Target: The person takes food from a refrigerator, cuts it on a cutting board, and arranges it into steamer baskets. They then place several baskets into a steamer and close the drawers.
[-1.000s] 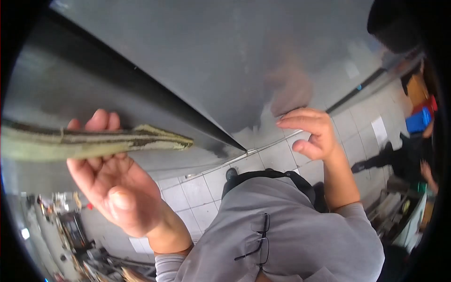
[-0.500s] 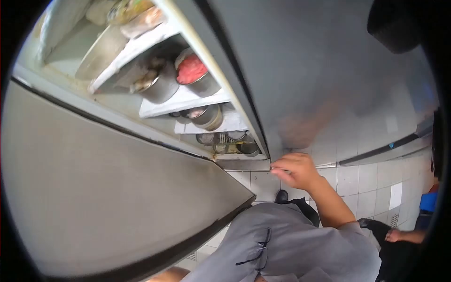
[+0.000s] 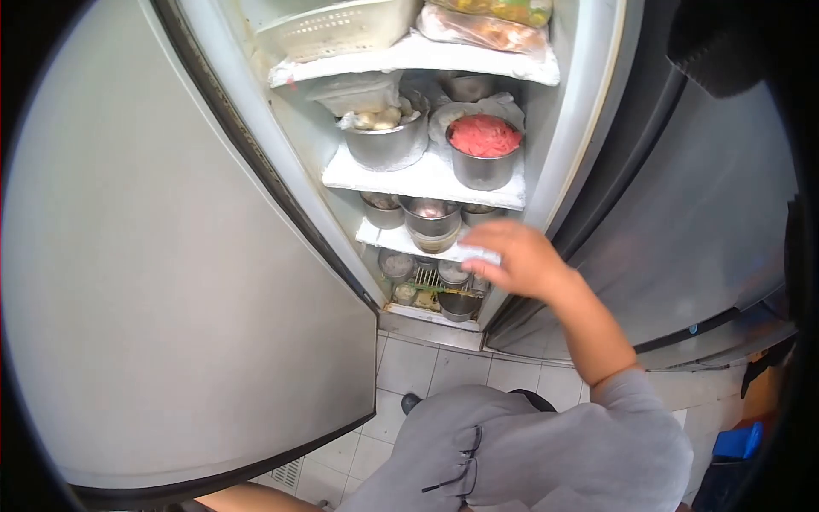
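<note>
Refrigerator (image 3: 435, 334), upper centre of the frame, had come round more squarely to view, exposing its steel pots (image 3: 432, 224). Its opening faced the person, long axis running down the frame. The right hand (image 3: 522, 260) hovered beside them, loosely open, empty; the left hand's state couldn't be told, out of sight.

What is shown appears to be a commercial kitchen. A tall, grey metal refrigerator door (image 3: 196, 282) is swung open, and food is stored on white, frosted shelves (image 3: 418, 171). Round, silver metal pots (image 3: 482, 168) are lined up there, one filled with bright pink food (image 3: 485, 136). Plastic-bagged food (image 3: 482, 32) is kept above, and the floor is laid with pale square tiles (image 3: 405, 365).
</note>
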The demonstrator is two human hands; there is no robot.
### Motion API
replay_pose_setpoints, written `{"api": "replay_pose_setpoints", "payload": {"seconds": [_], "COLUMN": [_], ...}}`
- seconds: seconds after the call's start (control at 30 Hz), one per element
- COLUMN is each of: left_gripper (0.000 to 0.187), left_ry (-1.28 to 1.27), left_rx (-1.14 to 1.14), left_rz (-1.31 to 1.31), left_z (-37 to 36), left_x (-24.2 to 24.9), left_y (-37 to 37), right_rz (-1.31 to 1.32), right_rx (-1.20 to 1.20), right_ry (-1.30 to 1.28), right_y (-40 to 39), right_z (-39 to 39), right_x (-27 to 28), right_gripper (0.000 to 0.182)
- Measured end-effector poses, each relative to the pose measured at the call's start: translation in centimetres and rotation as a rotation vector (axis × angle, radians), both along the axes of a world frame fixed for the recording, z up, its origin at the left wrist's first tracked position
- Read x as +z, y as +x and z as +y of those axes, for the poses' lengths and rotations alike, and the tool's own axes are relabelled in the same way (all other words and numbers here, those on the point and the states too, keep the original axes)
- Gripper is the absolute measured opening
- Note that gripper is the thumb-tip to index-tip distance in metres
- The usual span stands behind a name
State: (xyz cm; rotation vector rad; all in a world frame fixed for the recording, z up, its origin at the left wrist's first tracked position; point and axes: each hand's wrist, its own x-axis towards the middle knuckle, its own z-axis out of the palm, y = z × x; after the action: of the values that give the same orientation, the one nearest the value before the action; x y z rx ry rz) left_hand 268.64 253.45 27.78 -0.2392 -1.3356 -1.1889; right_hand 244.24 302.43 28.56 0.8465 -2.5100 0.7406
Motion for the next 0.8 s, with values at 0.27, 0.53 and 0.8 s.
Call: {"api": "replay_pose_setpoints", "payload": {"seconds": [0.27, 0.53, 0.8], "left_gripper": [0.089, 0.083, 0.076], "left_ry": [0.059, 0.079, 0.116], "left_rx": [-0.022, -0.011, -0.038], "left_rz": [-0.005, -0.028, -0.022], "left_z": [-8.4, -12.8, -13.5], "left_x": [-1.9, -3.2, -3.1], "left_y": [-4.6, -7.9, -12.2], "right_rz": [0.156, -0.043, -0.379], "right_rx": [-0.449, -0.719, -0.837], "right_ry": [-0.013, 0.443, 0.72], "right_y": [-17.7, -29.6, -26.2], "right_z": [-1.9, 3.4, 0.9], "right_x": [5.9, 7.8, 10.9], "right_gripper": [0.053, 0.043, 0.042]}}
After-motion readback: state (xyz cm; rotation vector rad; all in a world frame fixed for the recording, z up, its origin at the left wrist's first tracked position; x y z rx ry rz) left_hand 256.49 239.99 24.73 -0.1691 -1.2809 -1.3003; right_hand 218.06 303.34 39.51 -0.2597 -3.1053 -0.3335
